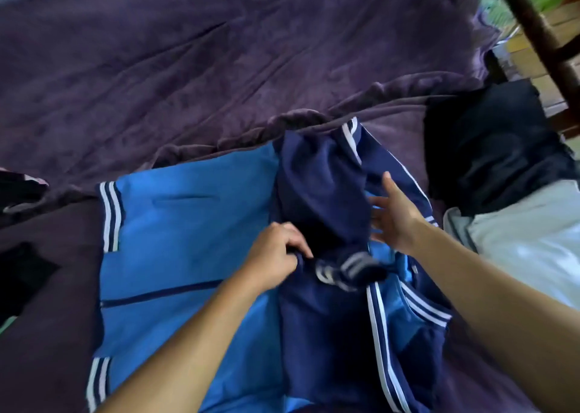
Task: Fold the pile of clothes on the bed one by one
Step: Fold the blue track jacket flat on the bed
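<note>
A bright blue jacket [188,224] with white and navy striped trim lay spread flat in the middle of the bed, right below the camera. Its lower edge ran out of the bottom of the picture. A navy sleeve [314,177] with white stripes was folded across the jacket's body. The sleeve's striped cuff [351,268] was bunched and blurred, so its exact shape was hard to make out.

The left hand [276,255] sat at the jacket's centre with its fingers curled tight, pinching a fold of the navy sleeve. The right hand [395,218] was at the sleeve's right side with its fingers straight and spread apart, clasping nothing. Whether they touched the cloth could not be told.

Under the jacket lay a rumpled purple blanket [219,67] covering the bed. To the right, near the jacket, a black garment [489,148] rested against a pale garment [527,243], which was cut off at the picture's right edge. At the far left edge some dark cloth [22,274] showed only in part. A dark wooden post [539,35] crossed the top right corner.
</note>
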`<state>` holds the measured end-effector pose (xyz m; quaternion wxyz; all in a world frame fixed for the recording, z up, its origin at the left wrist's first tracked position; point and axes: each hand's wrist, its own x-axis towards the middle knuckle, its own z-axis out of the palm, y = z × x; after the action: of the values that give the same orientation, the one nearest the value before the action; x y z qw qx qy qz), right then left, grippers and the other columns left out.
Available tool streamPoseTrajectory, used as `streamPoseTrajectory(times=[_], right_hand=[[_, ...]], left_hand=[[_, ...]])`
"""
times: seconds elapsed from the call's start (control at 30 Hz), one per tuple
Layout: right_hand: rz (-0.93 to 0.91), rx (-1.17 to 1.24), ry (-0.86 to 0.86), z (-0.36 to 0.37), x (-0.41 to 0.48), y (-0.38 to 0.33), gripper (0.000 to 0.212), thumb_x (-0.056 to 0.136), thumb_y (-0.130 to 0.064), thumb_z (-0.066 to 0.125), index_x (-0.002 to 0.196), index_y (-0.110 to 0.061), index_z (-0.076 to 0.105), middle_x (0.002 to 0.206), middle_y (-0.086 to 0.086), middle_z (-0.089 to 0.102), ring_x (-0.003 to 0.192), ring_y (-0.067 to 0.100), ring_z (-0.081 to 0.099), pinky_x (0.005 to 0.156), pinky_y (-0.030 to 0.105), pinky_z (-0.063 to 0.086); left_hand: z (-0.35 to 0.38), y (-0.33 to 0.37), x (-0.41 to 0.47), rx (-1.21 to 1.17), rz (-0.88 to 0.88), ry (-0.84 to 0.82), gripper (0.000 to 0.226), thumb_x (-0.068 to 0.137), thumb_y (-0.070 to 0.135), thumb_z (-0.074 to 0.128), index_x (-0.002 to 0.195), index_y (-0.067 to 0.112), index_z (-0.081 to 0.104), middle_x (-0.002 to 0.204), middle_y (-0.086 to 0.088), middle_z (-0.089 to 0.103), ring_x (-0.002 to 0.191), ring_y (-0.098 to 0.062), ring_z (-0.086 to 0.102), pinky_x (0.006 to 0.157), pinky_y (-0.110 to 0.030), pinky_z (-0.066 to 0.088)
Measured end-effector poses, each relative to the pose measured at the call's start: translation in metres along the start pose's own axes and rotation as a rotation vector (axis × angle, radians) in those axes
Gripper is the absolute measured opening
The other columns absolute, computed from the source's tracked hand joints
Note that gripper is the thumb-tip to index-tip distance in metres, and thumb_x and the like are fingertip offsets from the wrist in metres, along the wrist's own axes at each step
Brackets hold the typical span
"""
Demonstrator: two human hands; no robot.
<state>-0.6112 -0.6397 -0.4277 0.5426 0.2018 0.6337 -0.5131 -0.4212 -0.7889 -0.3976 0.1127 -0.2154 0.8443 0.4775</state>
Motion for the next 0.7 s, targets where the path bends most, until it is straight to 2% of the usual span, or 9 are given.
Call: streamPoseTrajectory(times=[0.1,0.2,0.27,0.33,0.47,0.53,0.57,0.63,0.7], right_hand=[[-0.075,-0.134,-0.007,0.002,-0.010,0.009,0.038,0.086,-0.056,0.060,0.099,-0.020,0.066,0.093,0.002,0.069,0.081,0.018,0.067,0.081,0.038,0.051],[-0.236,-0.142,-0.026,0.000,-0.023,0.019,0.011,0.085,-0.036,0.070,0.089,-0.026,0.068,0.093,-0.002,0.074,0.078,0.011,0.072,0.073,0.031,0.051],[-0.284,-0.148,-0.036,-0.010,-0.036,0.034,0.018,0.080,-0.042,0.073,0.088,-0.027,0.070,0.092,-0.006,0.074,0.081,0.010,0.070,0.074,0.031,0.050],[-0.237,-0.205,-0.045,-0.020,-0.050,0.059,0.030,0.073,-0.051,0.076,0.088,-0.026,0.072,0.085,-0.009,0.071,0.078,0.011,0.066,0.071,0.030,0.049],[-0.023,-0.464,-0.025,-0.020,-0.062,0.136,0.041,0.072,-0.036,0.082,0.104,-0.016,0.066,0.080,0.000,0.069,0.065,0.011,0.063,0.054,0.022,0.044],[0.007,-0.586,0.025,-0.014,-0.061,0.168,0.043,0.077,-0.020,0.080,0.114,-0.007,0.061,0.074,0.006,0.065,0.056,0.013,0.059,0.043,0.017,0.033],[-0.023,-0.629,0.075,-0.012,-0.060,0.179,0.045,0.079,-0.019,0.078,0.118,-0.005,0.060,0.076,0.006,0.064,0.060,0.015,0.059,0.043,0.018,0.036],[-0.155,-0.717,0.199,-0.013,-0.059,0.193,0.059,0.077,-0.033,0.079,0.127,-0.010,0.058,0.097,0.005,0.066,0.086,0.019,0.063,0.069,0.023,0.050],[-0.232,-0.870,0.244,-0.017,-0.065,0.205,0.077,0.073,-0.047,0.078,0.137,-0.016,0.048,0.120,0.004,0.062,0.112,0.023,0.059,0.096,0.033,0.046]], left_hand=[[0.028,-0.003,-0.033,0.133,-0.005,0.028,0.043,0.062,-0.013,0.054,0.078,0.020,0.078,0.090,0.001,0.068,0.093,-0.020,0.056,0.087,-0.030,0.042],[0.046,0.003,-0.058,-0.069,0.006,0.075,0.046,0.059,-0.017,0.050,0.072,0.017,0.078,0.083,0.013,0.065,0.087,-0.008,0.058,0.082,-0.013,0.041],[0.055,0.006,-0.076,-0.250,-0.019,0.074,0.046,0.059,-0.017,0.050,0.070,0.019,0.077,0.083,0.017,0.066,0.085,0.003,0.061,0.080,-0.006,0.040],[0.070,0.003,-0.096,-0.320,-0.043,0.078,0.049,0.061,-0.017,0.049,0.069,0.023,0.076,0.090,0.015,0.068,0.091,0.003,0.062,0.085,-0.010,0.042],[0.109,-0.028,-0.133,0.000,-0.115,0.073,0.048,0.068,-0.017,0.049,0.089,0.016,0.076,0.130,-0.004,0.054,0.123,-0.016,0.046,0.105,-0.015,0.026],[0.126,-0.046,-0.153,0.062,-0.228,0.053,0.051,0.072,-0.015,0.046,0.102,0.015,0.073,0.141,-0.007,0.043,0.132,-0.022,0.038,0.109,-0.018,0.023],[0.132,-0.055,-0.162,0.079,-0.278,0.088,0.053,0.074,-0.014,0.045,0.109,0.017,0.070,0.144,-0.007,0.039,0.133,-0.024,0.037,0.109,-0.020,0.025],[0.142,-0.070,-0.178,0.164,-0.296,0.162,0.057,0.078,-0.007,0.047,0.124,0.024,0.062,0.149,-0.005,0.032,0.135,-0.024,0.033,0.108,-0.027,0.032],[0.151,-0.081,-0.189,0.285,-0.241,0.028,0.064,0.083,0.001,0.046,0.138,0.033,0.046,0.156,-0.002,0.019,0.138,-0.023,0.025,0.107,-0.035,0.035]])
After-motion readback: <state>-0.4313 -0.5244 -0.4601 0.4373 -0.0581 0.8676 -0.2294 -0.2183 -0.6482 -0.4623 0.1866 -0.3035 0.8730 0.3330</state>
